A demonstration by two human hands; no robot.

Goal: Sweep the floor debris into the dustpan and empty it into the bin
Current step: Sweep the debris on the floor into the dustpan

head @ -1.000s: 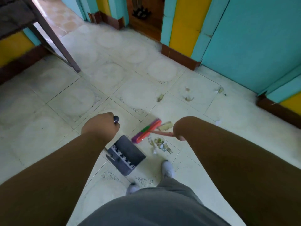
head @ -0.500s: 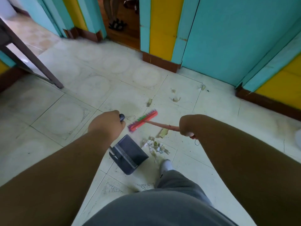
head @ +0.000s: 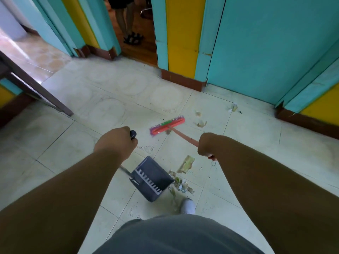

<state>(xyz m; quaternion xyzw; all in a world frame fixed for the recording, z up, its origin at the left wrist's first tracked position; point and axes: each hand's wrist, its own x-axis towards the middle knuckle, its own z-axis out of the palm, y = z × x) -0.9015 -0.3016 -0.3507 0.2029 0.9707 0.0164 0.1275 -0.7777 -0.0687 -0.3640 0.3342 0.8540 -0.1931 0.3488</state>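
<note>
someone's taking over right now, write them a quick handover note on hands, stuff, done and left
Left hand grips the dustpan handle; dustpan rests on the floor.
Right hand grips the broom, head reaching out toward far scraps.
Debris pile sits at the dustpan's mouth, not yet in.
Left: gather the scraps, sweep in, empty. No bin in view.

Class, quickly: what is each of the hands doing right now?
Left hand: closed around the dustpan handle.
Right hand: closed around the broom handle.

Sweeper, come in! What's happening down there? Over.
Left hand grips dustpan handle. Right hand grips broom. Debris pile beside pan mouth. Shoe close by.
</note>
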